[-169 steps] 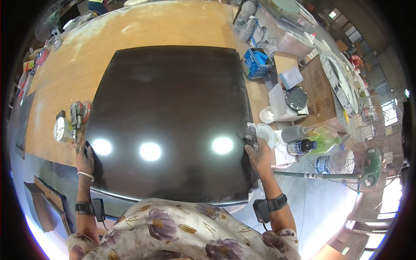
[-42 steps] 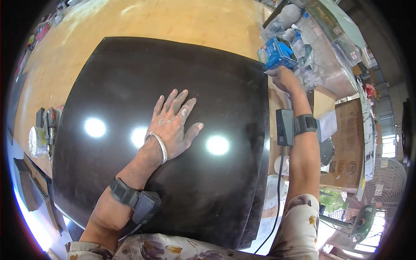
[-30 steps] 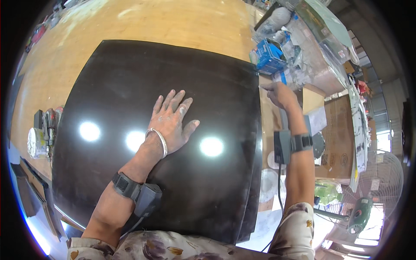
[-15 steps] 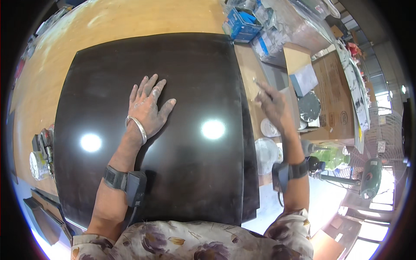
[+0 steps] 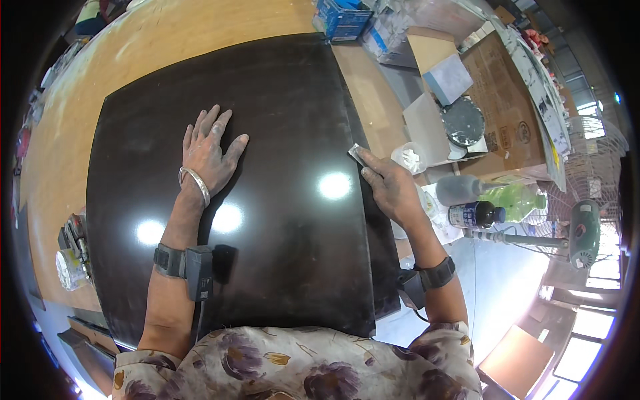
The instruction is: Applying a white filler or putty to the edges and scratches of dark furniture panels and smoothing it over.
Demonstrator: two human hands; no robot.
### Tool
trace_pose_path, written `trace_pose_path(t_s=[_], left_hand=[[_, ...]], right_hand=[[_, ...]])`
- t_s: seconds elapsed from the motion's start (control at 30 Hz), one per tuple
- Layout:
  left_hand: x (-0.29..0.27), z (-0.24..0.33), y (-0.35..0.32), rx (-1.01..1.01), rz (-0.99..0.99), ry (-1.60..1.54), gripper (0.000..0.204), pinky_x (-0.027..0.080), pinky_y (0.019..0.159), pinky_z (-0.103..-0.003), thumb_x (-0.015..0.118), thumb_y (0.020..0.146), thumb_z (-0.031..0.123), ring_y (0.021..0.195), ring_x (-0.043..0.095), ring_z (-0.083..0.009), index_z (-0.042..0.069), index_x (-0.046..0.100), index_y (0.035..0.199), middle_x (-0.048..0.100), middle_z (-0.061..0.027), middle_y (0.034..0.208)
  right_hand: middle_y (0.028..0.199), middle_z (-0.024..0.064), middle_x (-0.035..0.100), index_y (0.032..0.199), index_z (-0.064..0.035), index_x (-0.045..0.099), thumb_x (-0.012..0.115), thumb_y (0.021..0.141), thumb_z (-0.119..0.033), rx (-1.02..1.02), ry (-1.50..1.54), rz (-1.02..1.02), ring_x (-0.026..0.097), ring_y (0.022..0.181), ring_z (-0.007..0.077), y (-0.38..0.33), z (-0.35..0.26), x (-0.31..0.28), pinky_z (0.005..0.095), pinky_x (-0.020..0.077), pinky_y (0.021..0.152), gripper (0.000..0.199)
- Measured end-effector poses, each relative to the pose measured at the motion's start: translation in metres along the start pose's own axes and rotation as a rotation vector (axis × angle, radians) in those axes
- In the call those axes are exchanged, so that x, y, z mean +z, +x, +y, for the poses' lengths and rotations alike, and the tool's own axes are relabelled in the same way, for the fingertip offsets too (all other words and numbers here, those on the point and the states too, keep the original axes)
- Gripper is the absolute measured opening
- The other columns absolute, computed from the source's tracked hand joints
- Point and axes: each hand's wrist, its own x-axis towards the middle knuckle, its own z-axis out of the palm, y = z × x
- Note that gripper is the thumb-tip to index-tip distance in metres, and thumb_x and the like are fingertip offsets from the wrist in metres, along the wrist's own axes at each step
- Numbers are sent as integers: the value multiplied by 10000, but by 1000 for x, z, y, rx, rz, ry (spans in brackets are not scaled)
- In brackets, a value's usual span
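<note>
A large, glossy dark-brown panel (image 5: 280, 253) lies on the wooden table in front of me. My left hand (image 5: 208, 157) rests flat on it, fingers spread and dusted with pale powder, a silver bangle at the wrist. At the panel's right edge my right hand (image 5: 390, 183) pinches a small flat grey-white piece (image 5: 356, 153), possibly a scraper blade. Part of that piece is covered by the fingers. Just beyond this hand stands a small tub (image 5: 409, 159) with white paste in it.
Right of the panel are a dark bottle (image 5: 473, 214), a green plastic bottle (image 5: 517, 200), a cardboard box (image 5: 507, 120) and a green fan (image 5: 585, 233). A blue box (image 5: 343, 20) stands at the back. Tools (image 5: 75, 233) and a white container (image 5: 69, 269) sit at the left.
My right hand has moved left and down from near the tub to the panel's right edge, bringing the small flat piece with it. The left hand stays spread on the panel.
</note>
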Motion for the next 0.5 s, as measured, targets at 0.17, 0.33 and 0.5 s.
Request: trace_pose_path(t_s=[0.17,0.33,0.5], left_hand=[[-1,0,-1,-13,-2,-10,522,161,1077,-430,515,844,395,1304,231,-274,130,406,1280,319,-102,1376],[1,2,0,-14,-3,-10,512,156,1079,-430,508,849,392,1308,222,-271,129,409,1277,318,-102,1375],[-1,0,0,-14,-3,-28,516,155,1077,-428,513,847,397,1310,218,-269,122,417,1273,316,-99,1378]], right_hand=[[753,183,549,1125,-124,570,554,807,-96,-71,-221,7,545,716,350,-11,-3,0,412,423,668,320],[747,179,548,1131,-138,563,555,801,-93,-115,-222,12,543,697,348,-3,-10,-13,410,426,639,334],[741,178,545,1134,-146,561,554,791,-80,-88,-351,-72,539,688,346,10,-14,-6,412,426,627,348]])
